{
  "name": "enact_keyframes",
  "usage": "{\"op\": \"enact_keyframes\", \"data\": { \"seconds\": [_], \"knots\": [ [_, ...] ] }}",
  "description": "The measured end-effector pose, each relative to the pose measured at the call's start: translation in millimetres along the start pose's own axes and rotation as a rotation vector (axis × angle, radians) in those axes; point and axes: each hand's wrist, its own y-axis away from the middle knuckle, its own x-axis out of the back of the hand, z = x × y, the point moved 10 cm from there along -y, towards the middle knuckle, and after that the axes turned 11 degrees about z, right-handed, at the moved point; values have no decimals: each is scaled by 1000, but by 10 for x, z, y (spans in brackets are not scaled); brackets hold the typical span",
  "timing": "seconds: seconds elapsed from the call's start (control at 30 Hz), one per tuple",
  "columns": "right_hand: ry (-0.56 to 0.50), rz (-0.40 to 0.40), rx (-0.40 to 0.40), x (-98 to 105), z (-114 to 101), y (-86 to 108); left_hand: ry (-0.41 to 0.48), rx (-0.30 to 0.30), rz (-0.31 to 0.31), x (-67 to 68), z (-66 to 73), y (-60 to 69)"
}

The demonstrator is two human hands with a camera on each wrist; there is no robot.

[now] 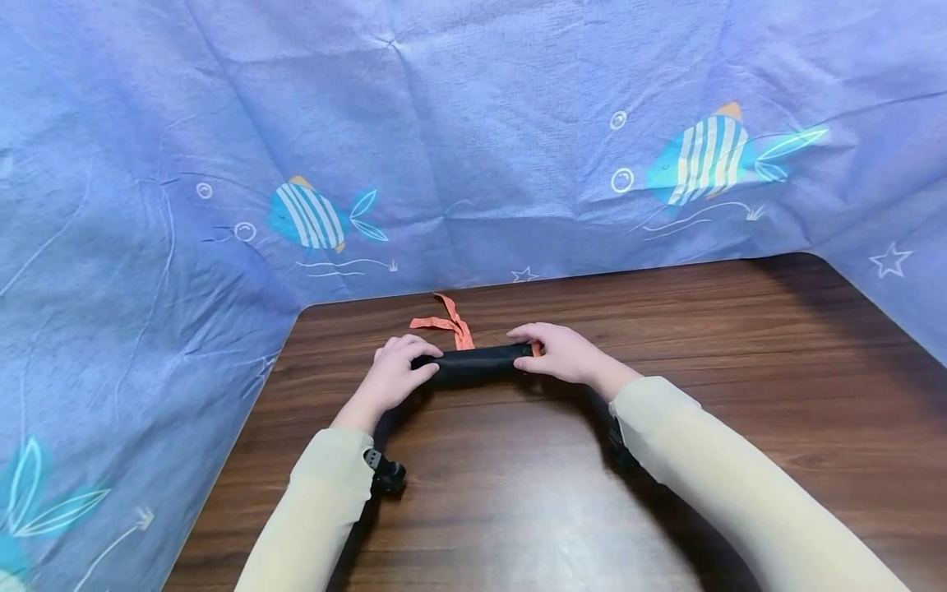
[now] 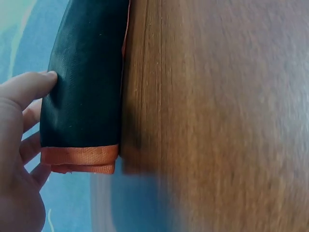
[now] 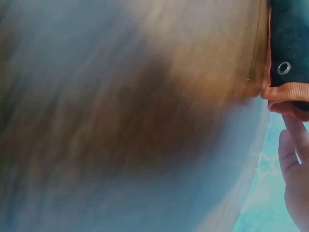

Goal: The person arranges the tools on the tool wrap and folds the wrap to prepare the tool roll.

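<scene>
A rolled-up black cloth (image 1: pixel 479 365) with orange edging lies crosswise near the back of the table. Orange ribbon ties (image 1: pixel 460 330) stick out behind it. My left hand (image 1: pixel 392 372) holds its left end; in the left wrist view the thumb of that hand (image 2: pixel 19 130) presses the black cloth (image 2: pixel 87 77), with the fingers behind it. At the other end, my right hand (image 1: pixel 568 353) grips the roll with thumb in front and fingers over the far side. The right wrist view shows a metal eyelet (image 3: pixel 284 67) near the orange trim (image 3: pixel 289 91), and part of my right hand (image 3: pixel 298 169) below.
The brown wood-grain table (image 1: pixel 503 493) reaches out to both sides and toward me. Behind and left of it hangs a blue curtain (image 1: pixel 473 148) with striped fish. A small black camera (image 1: pixel 388 475) sits at my left wrist.
</scene>
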Motion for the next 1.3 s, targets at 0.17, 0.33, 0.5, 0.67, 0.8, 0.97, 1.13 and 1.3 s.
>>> {"op": "enact_keyframes", "data": {
  "seconds": [0.17,0.33,0.5,0.67,0.8,0.97,1.13,1.3],
  "knots": [
    [46,118,96,80,-102,-12,3,-4,41,-20,-14,-22],
    [137,205,252,120,-301,9,-24,-55,103,6,26,-23],
    [204,256,306,135,-360,45,-78,-98,146,21,53,1],
    [239,263,304,137,-331,52,-89,-99,167,39,43,16],
    [254,226,257,114,-271,41,-81,-84,142,20,15,23],
    [274,164,195,61,-187,31,-89,-57,92,-45,-35,28],
    [308,103,126,-1,-61,20,-105,-15,44,-128,-141,47],
    [302,77,86,-17,8,15,-77,8,21,-155,-202,53]
  ]
}}
